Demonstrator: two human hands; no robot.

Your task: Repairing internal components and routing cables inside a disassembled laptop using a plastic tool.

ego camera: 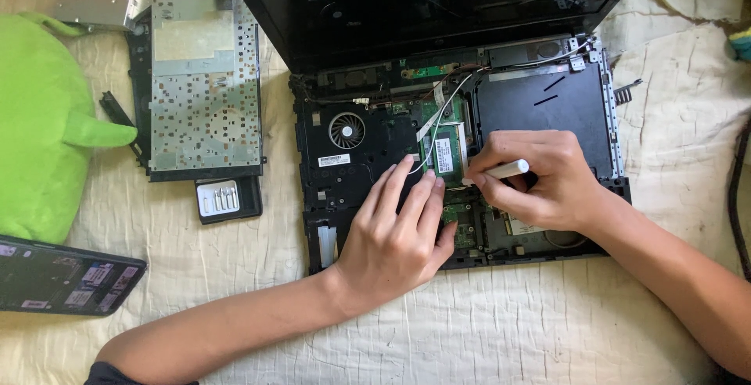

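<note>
While the left hand (391,240) rests open with fingertips on the opened laptop base (368,150), the right hand (540,178) grips a white screwdriver (501,171), its tip beside the green memory module (446,152); a detached keyboard (205,80) lies to the left.

white pen-like tool (507,169), tilted, tip at green memory module (445,152)

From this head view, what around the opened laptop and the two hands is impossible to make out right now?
- Tip of the white pen-shaped tool: hidden by the right hand.
- Board under the left hand: covered by palm and fingers.
- Open black laptop base: screw heads too small to tell.
- Glossy black laptop screen: cut off by the top edge.
- Dark phone: cut off at the left edge.
</note>
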